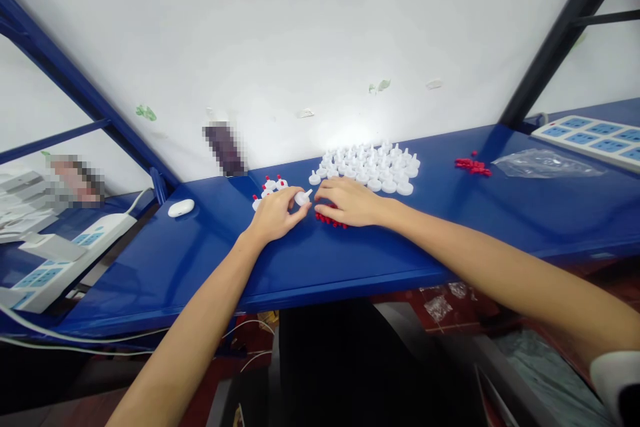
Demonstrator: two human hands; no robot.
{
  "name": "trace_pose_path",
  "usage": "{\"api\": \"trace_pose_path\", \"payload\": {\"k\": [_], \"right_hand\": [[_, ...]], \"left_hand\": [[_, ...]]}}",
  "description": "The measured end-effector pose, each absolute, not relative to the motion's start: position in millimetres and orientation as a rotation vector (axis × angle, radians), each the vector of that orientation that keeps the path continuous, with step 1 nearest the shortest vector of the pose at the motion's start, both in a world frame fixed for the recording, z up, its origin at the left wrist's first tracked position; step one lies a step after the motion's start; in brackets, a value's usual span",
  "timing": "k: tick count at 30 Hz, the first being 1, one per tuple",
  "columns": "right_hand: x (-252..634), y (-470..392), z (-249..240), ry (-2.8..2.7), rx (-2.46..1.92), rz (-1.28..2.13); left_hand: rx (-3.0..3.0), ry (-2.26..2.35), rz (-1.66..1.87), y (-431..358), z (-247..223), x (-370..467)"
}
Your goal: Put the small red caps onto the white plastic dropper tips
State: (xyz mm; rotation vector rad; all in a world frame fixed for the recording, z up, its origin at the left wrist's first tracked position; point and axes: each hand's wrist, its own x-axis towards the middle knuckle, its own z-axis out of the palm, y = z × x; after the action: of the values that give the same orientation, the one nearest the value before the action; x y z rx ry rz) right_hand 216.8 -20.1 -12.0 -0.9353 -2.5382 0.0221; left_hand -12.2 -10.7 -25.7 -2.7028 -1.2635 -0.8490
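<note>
My left hand pinches a white nozzle cap, its thin tip pointing right. Just across from it, my right hand hovers over or rests on a small pile of red caps; whether its fingertips hold one is hidden. Behind my right hand stand many white nozzle caps, tips up, close together. Several white caps with red tips sit behind and left of my left hand, partly covered by it.
On the blue table, a white oval case lies left. Farther right are more red caps, a clear plastic bag and a white power strip. Another power strip with cables stands at far left.
</note>
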Motion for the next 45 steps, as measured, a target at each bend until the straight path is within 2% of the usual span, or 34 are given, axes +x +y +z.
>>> {"api": "trace_pose_path", "payload": {"k": [7, 20, 25, 31, 35, 45], "right_hand": [[209.4, -24.5, -16.2, -2.582, -0.898, 0.049], [206.4, -24.3, -21.4, -2.581, -0.858, 0.09], [204.0, -25.0, -18.6, -2.396, -0.836, 0.117], [201.8, -24.1, -16.4, -1.915, -0.868, 0.349], [202.0, -24.6, -17.5, -1.872, -0.775, 0.473], [205.2, -21.5, -15.6, -1.838, -0.706, 0.502]], "left_hand": [[-2.615, -1.164, -0.915, -11.1, -21.6, -12.3], [-2.526, -1.252, -1.086, -10.5, -19.0, -13.9], [-2.501, -1.292, -1.14, -10.5, -20.0, -15.1], [-2.672, -1.335, -0.868, -17.1, -18.7, -11.6], [-2.699, -1.302, -0.738, -20.8, -17.4, -7.6], [-2.755, -1.328, -0.789, -21.2, -15.5, -10.7]]}}
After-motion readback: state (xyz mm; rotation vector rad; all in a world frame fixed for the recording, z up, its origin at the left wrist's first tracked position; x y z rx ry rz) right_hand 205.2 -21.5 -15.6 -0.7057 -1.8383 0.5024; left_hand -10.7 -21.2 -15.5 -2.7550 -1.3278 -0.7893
